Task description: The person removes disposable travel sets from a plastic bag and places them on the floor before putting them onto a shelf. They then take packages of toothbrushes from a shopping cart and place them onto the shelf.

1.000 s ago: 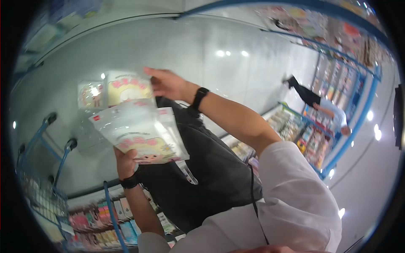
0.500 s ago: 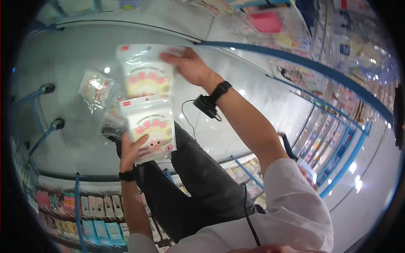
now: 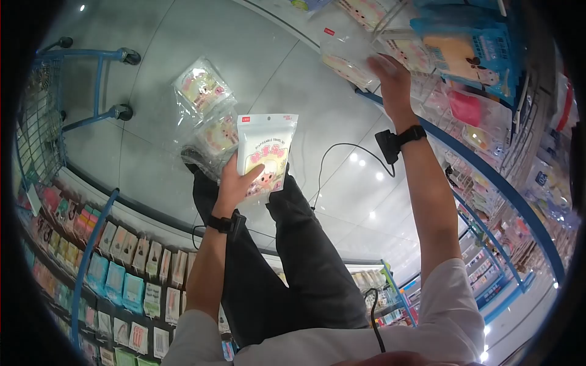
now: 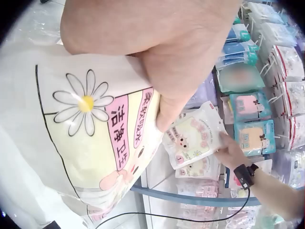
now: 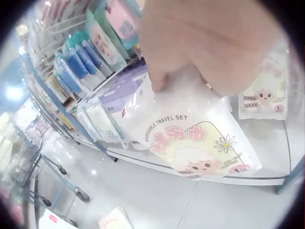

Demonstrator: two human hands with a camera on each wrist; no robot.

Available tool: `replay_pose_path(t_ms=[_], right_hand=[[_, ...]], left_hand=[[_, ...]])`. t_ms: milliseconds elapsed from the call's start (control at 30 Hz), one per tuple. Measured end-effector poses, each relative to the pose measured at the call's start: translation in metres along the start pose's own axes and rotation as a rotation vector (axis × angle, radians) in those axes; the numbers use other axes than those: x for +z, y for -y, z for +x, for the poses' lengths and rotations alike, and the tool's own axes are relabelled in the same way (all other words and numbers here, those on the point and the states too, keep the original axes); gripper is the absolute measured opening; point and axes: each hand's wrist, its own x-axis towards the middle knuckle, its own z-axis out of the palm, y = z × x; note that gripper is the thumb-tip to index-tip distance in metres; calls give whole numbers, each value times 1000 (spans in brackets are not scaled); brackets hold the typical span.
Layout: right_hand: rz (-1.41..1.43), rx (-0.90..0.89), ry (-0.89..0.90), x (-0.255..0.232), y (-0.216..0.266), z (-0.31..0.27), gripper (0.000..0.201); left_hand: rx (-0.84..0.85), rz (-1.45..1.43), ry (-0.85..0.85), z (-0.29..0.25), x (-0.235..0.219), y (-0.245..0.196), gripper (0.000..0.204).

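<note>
My left hand (image 3: pixel 232 186) holds a white and yellow disposable travel set pouch (image 3: pixel 267 143), thumb across its front where a cartoon face is printed. In the left wrist view, that pouch's printed daisy (image 4: pixel 86 103) fills the near side. My right hand (image 3: pixel 394 82) is stretched out to the rack at upper right. It pinches the top of a matching travel set pouch (image 5: pixel 190 138), which hangs from the fingers before the rack in the right wrist view. Below the left hand's pouch, similar pouches in clear plastic (image 3: pixel 201 90) lie on the floor beside a foot.
Blue packs (image 3: pixel 473 52) hang on the rack at upper right, behind a curved blue rail (image 3: pixel 488 189). A wheeled wire cart (image 3: pixel 39 116) stands at left. Shelves of small packaged goods (image 3: pixel 134 268) line the lower left. A black cable (image 3: pixel 323 161) trails from the right wrist.
My right hand has carried its pouch from beside the left one up and right to the rack. The left hand keeps its pouch, while the head view has turned toward the rack.
</note>
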Motion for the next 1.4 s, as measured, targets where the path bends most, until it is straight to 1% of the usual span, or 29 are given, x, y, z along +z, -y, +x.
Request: replay_pose_path(t_ms=[33, 100, 133, 200, 233, 300, 333, 367, 433, 467, 533, 667, 733, 767, 833, 867, 900, 967, 1000, 1033, 1100, 1133, 1167, 1233, 1267, 1300, 1333, 1367, 1400], right_hand=[[-2, 4, 5, 0, -9, 4, 30], [-3, -162, -50, -3, -21, 11, 30], [-4, -162, -46, -6, -22, 13, 30], [260, -155, -117, -7, -26, 16, 32], [260, -148, -115, -9, -28, 16, 32], [218, -233, -91, -12, -29, 21, 34], [261, -181, -65, -15, -32, 24, 35], [259, -179, -64, -15, -35, 29, 35], [188, -206, -140, -12, -35, 33, 36], [187, -203, -140, -12, -35, 34, 36], [77, -228, -115, -8, -24, 38, 39], [205, -199, -85, -8, -33, 52, 40], [144, -205, -214, -7, -36, 60, 40], [141, -205, -209, -8, -36, 66, 40], [-86, -409, -278, -12, -36, 83, 37], [-310, -356, -251, -28, -47, 103, 51], [-311, -359, -249, -35, -59, 125, 51], [95, -251, -357, -46, -83, 161, 72], [-345, -374, -188, -71, -100, 175, 78], [-350, -373, -183, -67, -100, 176, 78], [725, 140, -128, -54, -98, 176, 69], [721, 138, -124, -40, -92, 164, 69], [601, 184, -170, -19, -79, 134, 58], [365, 275, -255, 27, -57, 63, 42], [437, 255, -32, 42, -51, 37, 40], [460, 248, 174, 58, -40, 8, 43], [279, 256, 274, 76, -23, -19, 53], [289, 269, 295, 90, -16, -39, 53], [194, 285, 386, 102, -11, -58, 60]], left_hand=[[10, -15, -6, 1, 0, 0, 45], [0, -37, -8, -2, 0, -3, 44], [-3, -55, -6, -2, 0, -6, 44], [-7, -69, -3, -3, -1, -8, 44], [-9, -83, 3, -5, -1, -7, 44], [-9, -87, 6, -5, -4, -5, 43], [-5, -94, 10, -5, -4, -4, 43], [-7, -96, 10, -4, -4, -3, 43], [-2, -159, 5, -3, -5, 1, 44], [-5, -159, 6, -3, -4, 3, 44], [-5, -178, 15, -3, -6, 3, 44], [-14, -131, 6, -3, -9, 1, 45], [12, -143, -9, -2, -9, 2, 45], [11, -147, -12, -2, -9, 3, 45], [-4, -116, -18, -2, -11, 6, 45], [-7, -119, -20, -2, -11, 6, 45], [-10, -102, -23, -1, -12, 5, 45], [-17, -92, -28, -1, -14, 3, 45], [-18, -121, -29, 1, -15, 1, 46], [-20, -150, -27, 2, -16, -1, 47], [-19, -152, -32, 4, -16, -6, 47], [-13, -148, -37, 7, -17, -9, 47], [-12, -153, -40, 9, -16, -10, 47], [23, -277, -82, 14, -16, -14, 46], [22, -276, -90, 17, -16, -18, 46], [51, -345, -71, 20, -16, -24, 45], [77, -411, -56, 22, -17, -29, 44], [66, -404, -78, 24, -18, -32, 44], [98, -438, -35, 27, -20, -35, 44]])
